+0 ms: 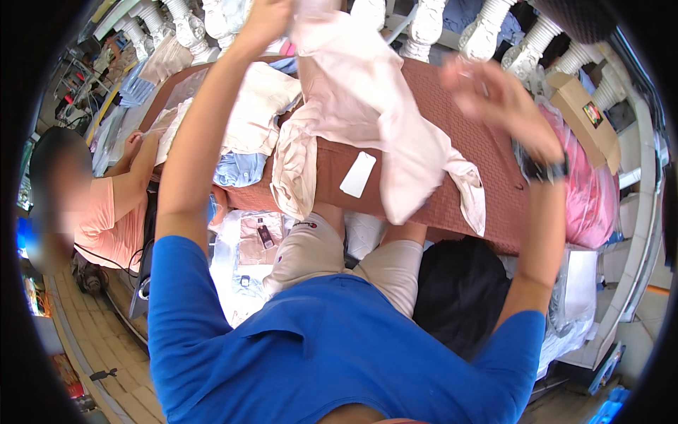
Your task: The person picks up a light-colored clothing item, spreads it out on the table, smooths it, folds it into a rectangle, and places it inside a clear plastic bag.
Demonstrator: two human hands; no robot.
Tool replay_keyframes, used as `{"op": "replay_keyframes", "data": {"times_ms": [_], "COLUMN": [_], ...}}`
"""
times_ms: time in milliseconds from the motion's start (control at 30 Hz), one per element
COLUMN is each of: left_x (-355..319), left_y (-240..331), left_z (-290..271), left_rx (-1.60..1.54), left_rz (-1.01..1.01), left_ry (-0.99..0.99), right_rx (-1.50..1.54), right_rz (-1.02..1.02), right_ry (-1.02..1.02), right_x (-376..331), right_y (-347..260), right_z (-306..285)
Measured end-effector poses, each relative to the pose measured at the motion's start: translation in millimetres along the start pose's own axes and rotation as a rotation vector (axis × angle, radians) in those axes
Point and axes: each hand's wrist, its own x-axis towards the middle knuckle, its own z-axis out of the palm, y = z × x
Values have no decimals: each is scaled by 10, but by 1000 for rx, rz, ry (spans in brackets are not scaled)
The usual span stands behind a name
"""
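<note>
A pale pink, long-sleeved shirt (353,78) hangs from my raised left hand (270,20), which is closed on its upper end near the top edge. Motion smears the lower part of the shirt, and its sleeves spread over the table's front edge. My right hand (487,95) is raised to the right of the shirt, apart from it. Its fingers are blurred but look loosely spread, with nothing visible in them. Below the shirt, a white card (358,174) lies on the brown textured table cover (487,169).
Folded cream garments (258,106) and a blue one (240,169) are stacked at left. A person in a pink top (109,219) sits there, hands on cloth. At right are a cardboard box (583,120) and red bagged goods (590,191). White balusters (424,28) line the back.
</note>
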Motion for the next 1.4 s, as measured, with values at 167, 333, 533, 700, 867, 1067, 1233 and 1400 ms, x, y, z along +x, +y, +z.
{"op": "replay_keyframes", "data": {"times_ms": [167,333,533,700,867,1067,1233,1400], "left_x": [-474,-1241,-2646,-2843,-2441,-2032,-1676,-1121], "left_y": [415,12,-905,-1295,-1392,-555,-54,-38], "left_z": [990,986,1457,1246,969,508,294,-168], "left_rx": [-60,-94,351,401,-247,606,903,1166], "left_rz": [228,243,-103,-501,-267,308,345,489], "left_ry": [-251,141,-17,-331,-66,-264,-110,-140], "right_rx": [-195,-213,-231,-255,-313,-380,-399,-320], "right_rz": [-129,-129,-164,-199,-216,-201,-103,40], "right_ry": [287,385,487,562,651,738,779,765], "right_x": [930,1191,1170,1132,864,444,60,-215], "right_y": [321,506,435,376,274,230,491,879], "right_z": [405,429,-47,-535,-1151,-1749,-2121,-2184]}}
